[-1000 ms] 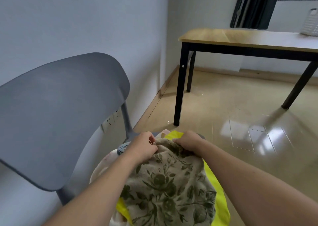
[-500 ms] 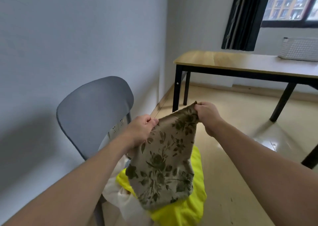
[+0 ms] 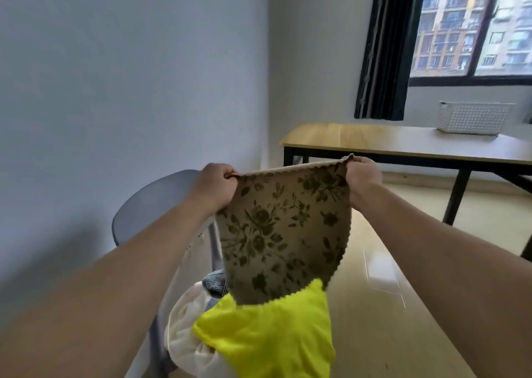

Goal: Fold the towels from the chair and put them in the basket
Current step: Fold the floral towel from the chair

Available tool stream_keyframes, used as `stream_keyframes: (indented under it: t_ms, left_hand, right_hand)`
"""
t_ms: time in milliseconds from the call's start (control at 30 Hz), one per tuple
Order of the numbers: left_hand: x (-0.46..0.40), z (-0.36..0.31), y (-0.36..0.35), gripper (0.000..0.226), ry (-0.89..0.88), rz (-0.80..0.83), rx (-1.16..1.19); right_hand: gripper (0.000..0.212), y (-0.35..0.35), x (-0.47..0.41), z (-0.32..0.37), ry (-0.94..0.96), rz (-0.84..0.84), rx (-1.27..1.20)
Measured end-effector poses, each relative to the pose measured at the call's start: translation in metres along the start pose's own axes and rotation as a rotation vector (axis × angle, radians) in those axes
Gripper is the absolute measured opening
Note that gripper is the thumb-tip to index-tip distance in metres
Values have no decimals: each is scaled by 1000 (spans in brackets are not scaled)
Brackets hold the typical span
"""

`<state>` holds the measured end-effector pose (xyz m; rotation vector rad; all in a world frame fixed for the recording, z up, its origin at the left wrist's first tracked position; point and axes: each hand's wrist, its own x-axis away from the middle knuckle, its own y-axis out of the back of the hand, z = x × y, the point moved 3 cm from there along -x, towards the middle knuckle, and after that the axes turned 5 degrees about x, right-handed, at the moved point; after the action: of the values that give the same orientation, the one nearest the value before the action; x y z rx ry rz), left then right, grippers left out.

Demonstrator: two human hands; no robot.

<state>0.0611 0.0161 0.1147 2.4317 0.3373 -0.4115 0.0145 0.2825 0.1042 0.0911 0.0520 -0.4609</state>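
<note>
A beige towel with a dark floral print point(image 3: 283, 230) is hanging spread out in the air above the grey chair point(image 3: 149, 205). The left hand point(image 3: 216, 189) is pinching its upper left corner and the right hand point(image 3: 363, 177) is pinching its upper right corner, both hands closed tight on the cloth. Below it, a yellow towel point(image 3: 270, 337) is lying over a white towel point(image 3: 184, 337) on the chair seat, with a bit of grey cloth point(image 3: 214, 282) behind them. The white basket point(image 3: 472, 117) is sitting well apart on the wooden surface point(image 3: 374, 138) under the window point(image 3: 475, 23).
</note>
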Motion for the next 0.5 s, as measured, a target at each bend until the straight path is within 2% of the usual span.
stream_keyframes:
  t_ms: [100, 233, 300, 400, 500]
  left_hand:
    - [1, -18, 19, 29, -103, -99, -28]
    - [21, -25, 34, 32, -139, -1, -27]
    - [38, -17, 32, 27, -95, 128, -7]
    - [72, 11, 13, 15, 51, 438, -45]
    - [112, 55, -21, 24, 194, 733, -185]
  right_hand:
    - [26, 4, 8, 19, 36, 10, -78]
    - [25, 15, 29, 21, 97, 44, -80]
    - [26, 22, 45, 6, 109, 31, -19]
    - [30, 32, 64, -42, 47, 4, 118]
    - [25, 37, 80, -107, -76, 137, 385]
